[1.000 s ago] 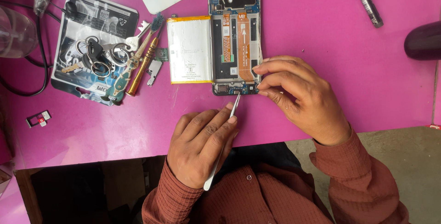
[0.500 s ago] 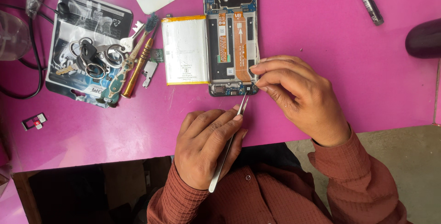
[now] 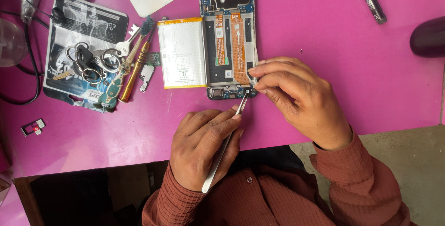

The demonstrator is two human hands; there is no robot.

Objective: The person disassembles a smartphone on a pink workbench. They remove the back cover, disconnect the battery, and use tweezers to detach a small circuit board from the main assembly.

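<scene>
Opened blue-framed smartphone (image 3: 227, 36), back cover off, white battery (image 3: 181, 53) lifted out beside it, lies just beyond both hands on pink tabletop (image 3: 324, 22). Slim metal tweezers (image 3: 227, 138), clamped in left hand (image 3: 204, 149), are set at its lower edge; right hand (image 3: 296, 98), fingertips pinched together, steadies that corner. Reassembly not begun.

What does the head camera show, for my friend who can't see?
A left hand holds metal tweezers to the bottom edge of an opened phone, steadied by the right hand, on a pink table.
</scene>
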